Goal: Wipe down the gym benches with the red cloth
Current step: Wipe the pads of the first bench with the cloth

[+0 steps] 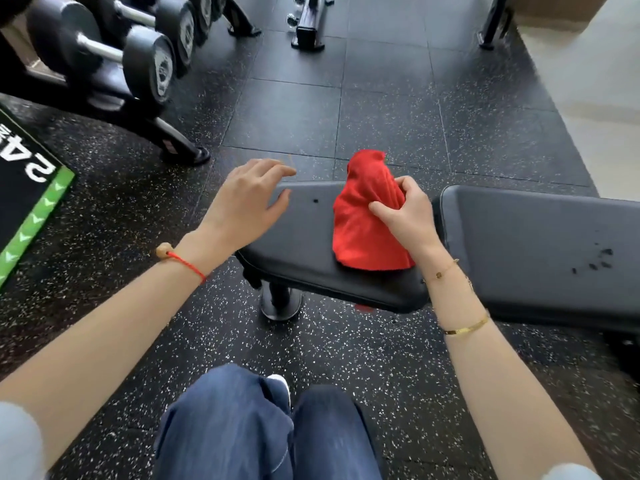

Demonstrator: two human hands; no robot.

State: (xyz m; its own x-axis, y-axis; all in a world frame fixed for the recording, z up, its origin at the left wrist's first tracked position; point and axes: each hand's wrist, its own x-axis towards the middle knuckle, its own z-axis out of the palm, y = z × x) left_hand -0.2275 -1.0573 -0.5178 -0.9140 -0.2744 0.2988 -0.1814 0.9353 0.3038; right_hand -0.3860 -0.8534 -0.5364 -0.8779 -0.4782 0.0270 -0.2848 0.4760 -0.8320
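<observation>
Red cloth (363,220) sits bunched into a peaked heap on the seat pad (304,244) of a black gym bench, its lower edge spread flat on the pad, its top lifted into a point; the right hand (403,211) pinches its folds from the right side, thumb and fingers closed into the fabric; the left hand (247,202) hovers over the pad's left end with fingers spread and loose, grasping nothing, well apart from the cloth. Just right of the seat pad lies the longer back pad (547,251), with a few dark marks on its surface; a narrow gap separates the two. Below the seat a round post foot (280,303) meets the speckled rubber floor (381,109); a dumbbell rack (114,57) stands at the upper left.
</observation>
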